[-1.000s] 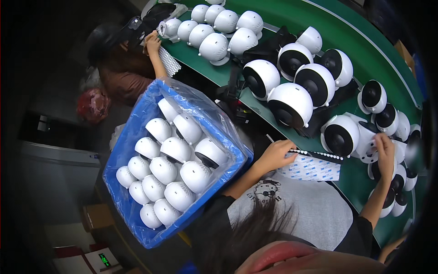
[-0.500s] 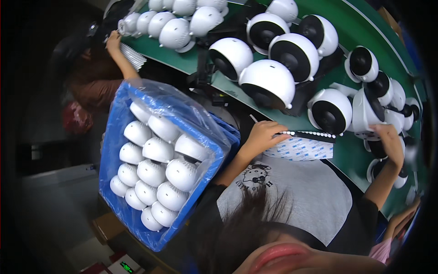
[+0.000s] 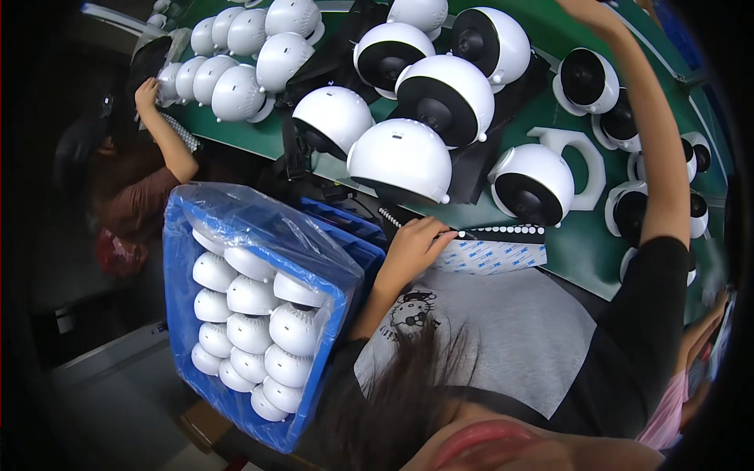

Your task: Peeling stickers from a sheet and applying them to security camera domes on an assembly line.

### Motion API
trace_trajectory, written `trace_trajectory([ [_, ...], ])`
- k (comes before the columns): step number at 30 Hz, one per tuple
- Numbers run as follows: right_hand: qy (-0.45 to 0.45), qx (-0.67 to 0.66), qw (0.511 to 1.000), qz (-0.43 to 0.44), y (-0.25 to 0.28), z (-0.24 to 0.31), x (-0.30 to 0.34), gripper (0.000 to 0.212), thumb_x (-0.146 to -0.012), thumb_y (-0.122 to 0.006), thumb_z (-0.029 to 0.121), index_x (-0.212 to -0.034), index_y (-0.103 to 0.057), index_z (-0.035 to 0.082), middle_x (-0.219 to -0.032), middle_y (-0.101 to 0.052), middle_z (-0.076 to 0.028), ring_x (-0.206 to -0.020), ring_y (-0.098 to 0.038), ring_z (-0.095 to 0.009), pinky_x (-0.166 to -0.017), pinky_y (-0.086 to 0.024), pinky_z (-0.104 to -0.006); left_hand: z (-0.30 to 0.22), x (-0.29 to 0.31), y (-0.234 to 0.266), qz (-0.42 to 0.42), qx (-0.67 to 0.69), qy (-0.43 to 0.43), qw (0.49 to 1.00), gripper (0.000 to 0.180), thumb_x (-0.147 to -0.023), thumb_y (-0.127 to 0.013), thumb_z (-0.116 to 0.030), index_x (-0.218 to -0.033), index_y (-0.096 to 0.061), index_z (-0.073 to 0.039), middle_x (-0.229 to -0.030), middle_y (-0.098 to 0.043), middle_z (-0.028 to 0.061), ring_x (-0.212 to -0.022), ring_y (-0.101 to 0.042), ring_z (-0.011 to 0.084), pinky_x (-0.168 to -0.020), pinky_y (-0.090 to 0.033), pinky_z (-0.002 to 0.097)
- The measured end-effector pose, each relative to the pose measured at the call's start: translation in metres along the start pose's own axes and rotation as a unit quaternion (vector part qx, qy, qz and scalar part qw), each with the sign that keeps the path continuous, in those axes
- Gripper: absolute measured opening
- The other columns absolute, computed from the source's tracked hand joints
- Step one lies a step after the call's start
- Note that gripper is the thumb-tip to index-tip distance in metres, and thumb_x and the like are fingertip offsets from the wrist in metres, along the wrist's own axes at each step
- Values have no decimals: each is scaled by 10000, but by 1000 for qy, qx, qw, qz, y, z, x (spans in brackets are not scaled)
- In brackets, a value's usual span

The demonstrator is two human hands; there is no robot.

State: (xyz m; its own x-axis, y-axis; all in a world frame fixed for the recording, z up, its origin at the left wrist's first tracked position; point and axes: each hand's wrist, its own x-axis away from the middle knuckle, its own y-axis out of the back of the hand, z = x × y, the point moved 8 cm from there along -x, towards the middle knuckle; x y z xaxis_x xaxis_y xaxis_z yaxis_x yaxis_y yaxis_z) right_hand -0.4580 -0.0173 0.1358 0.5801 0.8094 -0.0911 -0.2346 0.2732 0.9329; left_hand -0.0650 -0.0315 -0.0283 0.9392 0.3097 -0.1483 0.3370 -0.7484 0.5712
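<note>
My left hand is closed on the left end of a sticker sheet, which has white backing with blue print and a black edge carrying a row of white dots. The sheet lies along the table's near edge, against my grey-and-black shirt. My right arm reaches far over the table, and my right hand is cut off by the upper edge, its fingers out of sight. Nearest the sheet stand a round white camera with a black front and another white camera. A white ring-shaped bracket lies beside the first.
Several more white cameras crowd the green table. A blue crate lined with clear plastic holds several white domes at my left. A co-worker's hand is at the far left; another person's pink sleeve shows at lower right.
My right hand has left the white camera it was gripping at the right and swung up to the far edge. My left hand stays on the sheet. The whole view has shifted.
</note>
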Motion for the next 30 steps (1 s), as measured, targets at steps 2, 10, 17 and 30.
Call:
trace_trajectory([
  [2, -35, -30, 999, 17, -42, -38, -55, 652, -922, -378, 423, -1365, -200, -21, -1366, -329, -231, -1265, -334, -283, -1040, -249, -320, 14, 1, -1, 32, 85, 75, 993, 131, -795, -610, -157, -795, -623, -27, -785, -616, 93, -685, -586, 280, -628, -454, 326],
  [10, -176, -88, 963, 186, -185, -138, -159, 936, -822, -389, 633, -1341, -177, -116, -1402, -231, -257, -1313, -233, -332, -1072, -183, -383, 34, -7, 25, -3, 55, 71, 996, 242, -712, -706, -273, -872, -686, -92, -830, -655, 119, -724, -635, 267, -644, -485, 309],
  [17, -135, -45, 971, 193, -172, -121, -146, 739, -859, -440, 511, -1258, -375, -107, -1278, -416, -277, -1162, -439, -329, -980, -320, -388, 41, -4, 19, 16, 121, 102, 987, 290, -673, -739, -273, -890, -685, -86, -847, -660, 101, -756, -634, 271, -697, -486, 312],
  [30, 123, -24, 989, 78, -24, 55, 137, 305, -879, -446, 227, -972, -580, -31, -841, -599, -175, -813, -581, -272, -795, -440, -339, 16, 1, 21, -6, -9, 7, 1000, 233, -711, -683, -237, -878, -644, -79, -812, -601, 70, -744, -555, 248, -703, -401, 325],
])
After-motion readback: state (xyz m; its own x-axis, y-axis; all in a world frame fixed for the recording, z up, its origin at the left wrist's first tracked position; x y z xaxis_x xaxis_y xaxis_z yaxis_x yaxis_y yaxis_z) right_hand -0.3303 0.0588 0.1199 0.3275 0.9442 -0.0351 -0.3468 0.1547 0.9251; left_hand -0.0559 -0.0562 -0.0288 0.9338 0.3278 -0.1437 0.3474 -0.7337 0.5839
